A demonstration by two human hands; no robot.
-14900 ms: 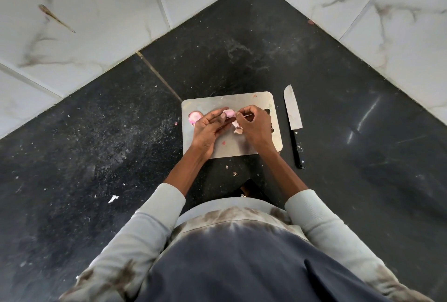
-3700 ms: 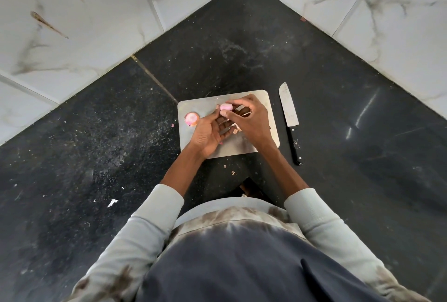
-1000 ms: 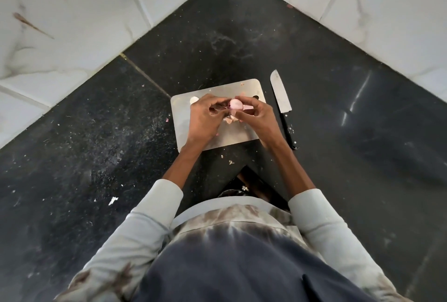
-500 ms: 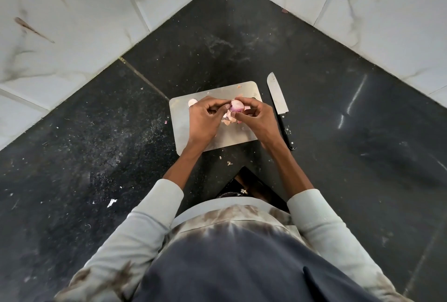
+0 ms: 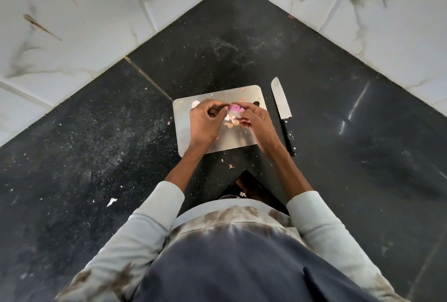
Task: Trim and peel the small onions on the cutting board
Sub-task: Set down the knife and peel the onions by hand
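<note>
Peeling step in hand. The small pink-purple onion (image 5: 235, 109) is held above the rectangular steel cutting board (image 5: 238, 138), pinched between both grips: left hand (image 5: 205, 121) pulling skin, right hand (image 5: 256, 119) steadying. Steel-bladed, black-handled knife (image 5: 283, 113) lies idle beside the board. Next: strip remaining skin.

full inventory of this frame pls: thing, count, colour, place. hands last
cutting board: 1, silver-grey, on the worktop, centre
small onion: 1, pink-purple, held over the board between both hands
second onion: 1, pale pink, on the board's far left, partly hidden by the left hand
peel scraps: several, tan-pink, on the board under the hands; a few on the worktop nearby
knife: 1, steel blade, black handle, flat on the worktop right of the board
worktop: 1, black, speckled
wall tiles: white marbled, behind, forming a corner
left hand: 1, pinching peel at the onion
right hand: 1, grips the onion
</note>
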